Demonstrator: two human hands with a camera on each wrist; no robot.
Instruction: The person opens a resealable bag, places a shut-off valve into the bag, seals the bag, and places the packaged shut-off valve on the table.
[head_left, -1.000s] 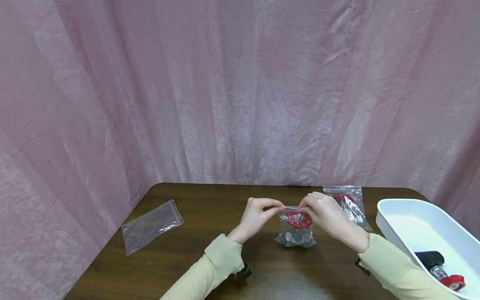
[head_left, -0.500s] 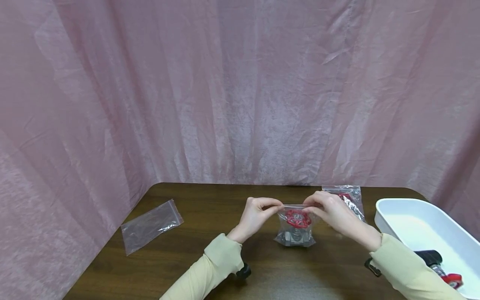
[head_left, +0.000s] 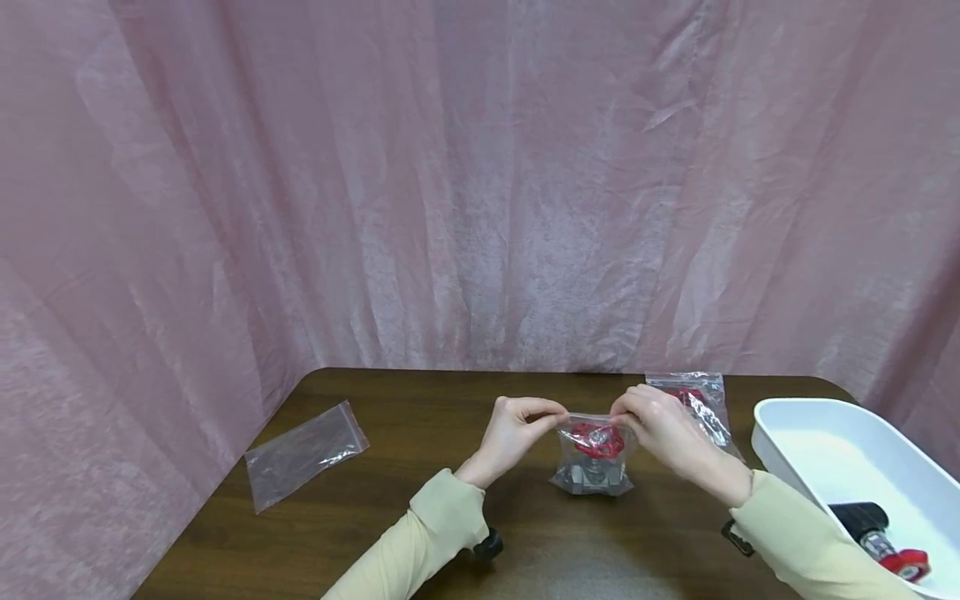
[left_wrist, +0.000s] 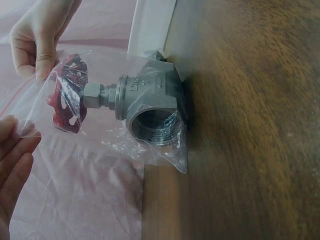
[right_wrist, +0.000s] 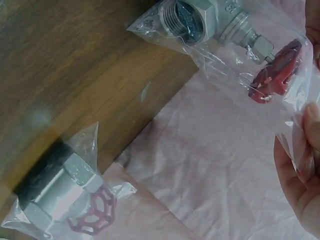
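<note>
Head view, nearest first: a pale cuffed sleeve (head_left: pixel 427 533) comes in from below and another (head_left: pixel 810 542) from the lower right, a dark band (head_left: pixel 489 546) showing under the left one. Toward the right edge a white tub (head_left: pixel 862 450) holds a fitting (head_left: pixel 873 533) with a black end and a red end. Ahead of the sleeves, the left hand (head_left: pixel 506 435) pinches one end of a clear bag's (head_left: pixel 564 457) top edge between thumb and fingers, and the right hand (head_left: pixel 660 427) pinches the other end. Inside that bag a grey metal valve (left_wrist: pixel 150 95) stands upright, its body down at the table (head_left: pixel 435 417) and its red handwheel (head_left: pixel 597 442) uppermost, just below the fingers; the left wrist view shows a threaded opening in its side. Well off to the left, a flat clear bag (head_left: pixel 307 457) lies slantwise on the wood. Beyond the right hand, partly hidden by it, lies a second bagged valve (right_wrist: pixel 65 190), also red-wheeled. Behind everything hangs a pink curtain (head_left: pixel 480 183) in soft folds.
</note>
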